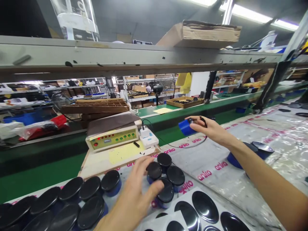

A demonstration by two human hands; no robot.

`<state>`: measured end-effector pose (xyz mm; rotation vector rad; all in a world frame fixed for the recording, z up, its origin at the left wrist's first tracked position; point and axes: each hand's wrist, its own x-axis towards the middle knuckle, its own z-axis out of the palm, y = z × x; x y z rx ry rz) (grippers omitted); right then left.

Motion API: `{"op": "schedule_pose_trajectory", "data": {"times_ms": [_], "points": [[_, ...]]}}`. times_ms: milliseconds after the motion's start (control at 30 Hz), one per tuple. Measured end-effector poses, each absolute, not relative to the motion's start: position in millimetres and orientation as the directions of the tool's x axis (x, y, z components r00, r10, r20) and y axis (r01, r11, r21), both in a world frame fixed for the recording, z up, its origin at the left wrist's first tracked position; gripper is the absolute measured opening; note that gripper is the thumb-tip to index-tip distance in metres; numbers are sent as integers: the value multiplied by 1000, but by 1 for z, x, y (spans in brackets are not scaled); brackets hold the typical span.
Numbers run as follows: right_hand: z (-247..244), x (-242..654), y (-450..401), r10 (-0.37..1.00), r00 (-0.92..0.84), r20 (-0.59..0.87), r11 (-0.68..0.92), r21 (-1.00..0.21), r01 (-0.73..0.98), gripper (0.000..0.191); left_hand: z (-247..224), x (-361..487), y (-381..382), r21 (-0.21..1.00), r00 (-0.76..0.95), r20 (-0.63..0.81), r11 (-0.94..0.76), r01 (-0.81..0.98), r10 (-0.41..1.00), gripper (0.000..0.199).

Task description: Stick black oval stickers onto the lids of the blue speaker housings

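Note:
My right hand [207, 130] is raised over the far part of the bench, its fingers closed on a small blue cylinder [187, 127] with a dark end. My left hand [134, 189] is open beside a cluster of blue cylinders with round black tops [175, 175]. Its thumb lies over the edge of the nearest top, and its fingers reach the left one; whether they press on it I cannot tell. More black-topped cylinders [89, 188] stand in rows at the left. In front lies a white sheet of glossy black discs [205, 206].
A control box [115, 138] with lit buttons and a white power adapter [148, 138] stand behind the cluster. Beyond runs a green conveyor [166, 126]. Overhead, a shelf beam [134, 56] spans the view. More blue pieces [234, 160] sit behind my right forearm.

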<state>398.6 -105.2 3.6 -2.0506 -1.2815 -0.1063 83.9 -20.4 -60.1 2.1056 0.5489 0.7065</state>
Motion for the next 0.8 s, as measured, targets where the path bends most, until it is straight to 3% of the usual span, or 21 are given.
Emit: {"op": "schedule_pose_trajectory", "data": {"times_ms": [100, 200, 267, 333, 433, 533, 633, 800], "points": [[16, 327, -117, 905, 131, 405, 158, -605, 781, 39, -37, 77, -28, 957, 643, 279, -260, -127, 713, 41], [26, 266, -119, 902, -180, 393, 414, -666, 620, 35, -22, 75, -33, 953, 773, 159, 110, -283, 614, 52], [32, 244, -114, 884, -191, 426, 451, -674, 585, 31, -15, 72, -31, 896, 852, 97, 327, -299, 515, 51], [34, 236, -107, 866, -66, 496, 430, -669, 606, 28, -6, 66, -24, 833, 867, 67, 451, -321, 493, 44], [29, 238, -99, 847, 114, 519, 384, -747, 543, 36, 5, 55, -12, 751, 871, 65, 551, -364, 486, 42], [22, 236, -98, 897, 29, 441, 374, -792, 483, 38, 7, 48, -3, 741, 847, 136, 515, -431, 514, 45], [18, 227, -99, 899, -133, 416, 403, -671, 622, 30, 1, 49, -1, 764, 802, 178, 433, -478, 571, 41], [13, 221, -101, 840, -186, 510, 451, -464, 763, 32, -3, 55, -2, 734, 778, 43, 508, -450, 627, 42]]}}
